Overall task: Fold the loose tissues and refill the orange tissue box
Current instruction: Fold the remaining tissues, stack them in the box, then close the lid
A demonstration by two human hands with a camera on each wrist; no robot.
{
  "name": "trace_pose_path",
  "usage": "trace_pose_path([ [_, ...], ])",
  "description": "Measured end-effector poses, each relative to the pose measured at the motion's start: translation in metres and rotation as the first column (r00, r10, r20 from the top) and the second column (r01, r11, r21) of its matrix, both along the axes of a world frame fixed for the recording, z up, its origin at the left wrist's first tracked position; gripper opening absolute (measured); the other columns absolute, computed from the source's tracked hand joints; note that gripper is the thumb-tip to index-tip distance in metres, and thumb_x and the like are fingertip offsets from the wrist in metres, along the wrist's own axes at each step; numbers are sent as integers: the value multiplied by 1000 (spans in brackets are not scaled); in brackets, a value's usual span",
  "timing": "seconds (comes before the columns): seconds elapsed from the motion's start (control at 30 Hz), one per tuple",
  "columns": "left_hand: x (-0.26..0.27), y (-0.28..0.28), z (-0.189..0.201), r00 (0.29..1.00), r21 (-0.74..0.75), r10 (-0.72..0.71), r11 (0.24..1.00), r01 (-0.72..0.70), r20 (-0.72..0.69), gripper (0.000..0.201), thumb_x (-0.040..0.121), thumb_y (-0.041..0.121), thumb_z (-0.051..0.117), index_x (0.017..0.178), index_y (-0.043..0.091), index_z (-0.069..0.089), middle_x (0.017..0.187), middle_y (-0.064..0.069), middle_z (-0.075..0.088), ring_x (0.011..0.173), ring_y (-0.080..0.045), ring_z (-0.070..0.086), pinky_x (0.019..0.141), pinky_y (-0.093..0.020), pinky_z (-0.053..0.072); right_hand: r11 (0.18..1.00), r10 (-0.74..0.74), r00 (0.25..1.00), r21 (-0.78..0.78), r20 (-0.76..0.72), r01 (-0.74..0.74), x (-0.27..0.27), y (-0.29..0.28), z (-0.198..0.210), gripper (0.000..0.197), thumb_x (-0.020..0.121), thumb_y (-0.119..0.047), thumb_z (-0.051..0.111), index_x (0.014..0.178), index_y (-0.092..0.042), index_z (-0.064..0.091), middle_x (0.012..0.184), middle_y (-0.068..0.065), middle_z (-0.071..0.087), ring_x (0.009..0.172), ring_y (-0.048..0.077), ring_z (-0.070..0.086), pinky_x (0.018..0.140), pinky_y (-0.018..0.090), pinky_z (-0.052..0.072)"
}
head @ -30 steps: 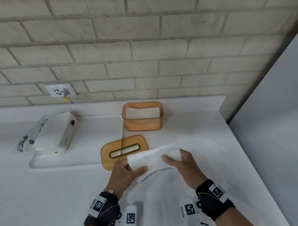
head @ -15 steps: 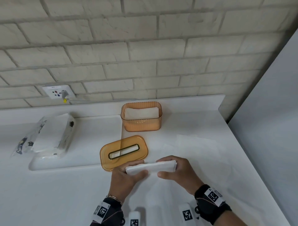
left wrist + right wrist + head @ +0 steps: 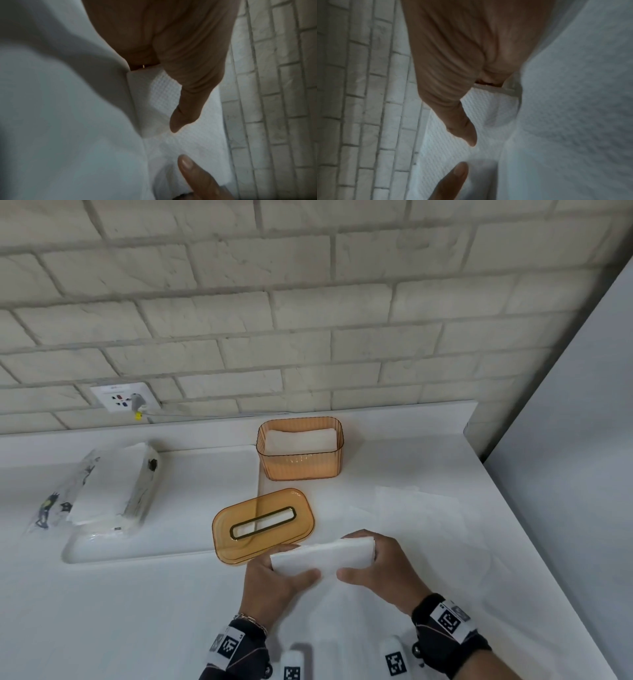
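White folded tissue is pinched at either end by the left hand and right hand, above the counter, near the orange lid and open tissue box.

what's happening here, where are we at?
A person holds a folded tissue above the counter, left hand pinching one end, right hand the other. The orange box stands open near the wall, already partly filled with tissues. Its lid lies on the counter in front of it. More loose tissues lie spread to the right, and an opened tissue pack lies at left. This tissue isn't in the box yet.
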State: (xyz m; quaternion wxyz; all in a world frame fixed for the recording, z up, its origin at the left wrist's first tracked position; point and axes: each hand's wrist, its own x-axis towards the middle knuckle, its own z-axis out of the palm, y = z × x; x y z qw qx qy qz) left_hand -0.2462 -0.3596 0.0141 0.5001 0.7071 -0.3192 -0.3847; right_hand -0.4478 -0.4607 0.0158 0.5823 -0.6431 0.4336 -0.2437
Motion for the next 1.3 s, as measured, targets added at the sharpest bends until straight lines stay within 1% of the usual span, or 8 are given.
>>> trace_pose_path([
  [0.2,-4,-8,7,1000,-105,-30,994,29,-7,28,64,5,98,79,24,83,83,0,80,75,-16,72,67,-27,58,999,9,998,-39,61,-7,7,2,6,33,70,-12,95,96,-26,79,100,-6,80,91,12,74,78,22,59],
  [0.43,2,-3,-5,998,5,-10,1000,10,-57,32,60,11,101,83,25,85,85,0,82,81,-23,77,71,-35,63,999,-39,999,21,17,38,0,-4,-7,28,71,-17,96,95,-25,83,92,-1,81,85,16,76,76,31,61],
  [0.57,4,-6,0,997,-18,-58,998,57,-58,24,66,13,99,83,22,86,85,-2,82,85,-28,77,76,-38,61,1000,3,999,27,47,-4,-1,-7,-5,23,74,-24,96,94,-26,86,91,-1,82,86,20,76,74,27,57],
  [0.83,8,-4,1,989,7,-142,990,142,-51,28,65,20,100,90,23,87,90,-1,83,88,-23,77,81,-38,62,998,65,998,20,1,-65,0,-7,-10,23,77,-24,94,98,-28,86,94,-4,83,89,17,77,79,28,57],
  [0.93,6,-6,0,992,11,-112,994,113,-64,29,64,22,101,89,22,86,89,-3,82,88,-27,77,83,-45,62,999,46,999,-2,-20,-46,3,-4,-13,14,79,-30,93,91,-28,85,82,-8,79,75,9,70,69,24,50],
  [1.0,6,-9,2,995,5,-79,997,79,-66,26,63,22,101,84,22,85,85,-3,82,83,-25,77,78,-40,62,1000,31,1000,5,-1,-31,4,-2,-10,10,81,-28,91,88,-27,84,76,-8,75,70,6,64,66,20,47],
  [1.1,8,-10,5,995,-25,-63,998,61,-81,24,63,20,100,82,21,85,85,-3,82,81,-21,76,73,-31,61,999,40,999,27,21,-40,2,-1,-5,16,84,-25,89,99,-28,85,90,-10,81,83,7,73,73,18,51],
  [1.3,3,-11,0,994,-17,-89,996,88,-70,24,62,15,101,78,18,83,88,-3,81,81,-21,75,71,-29,60,995,100,994,-13,-39,-100,6,1,0,21,87,-28,86,107,-33,83,100,-13,81,95,7,75,84,21,55],
])
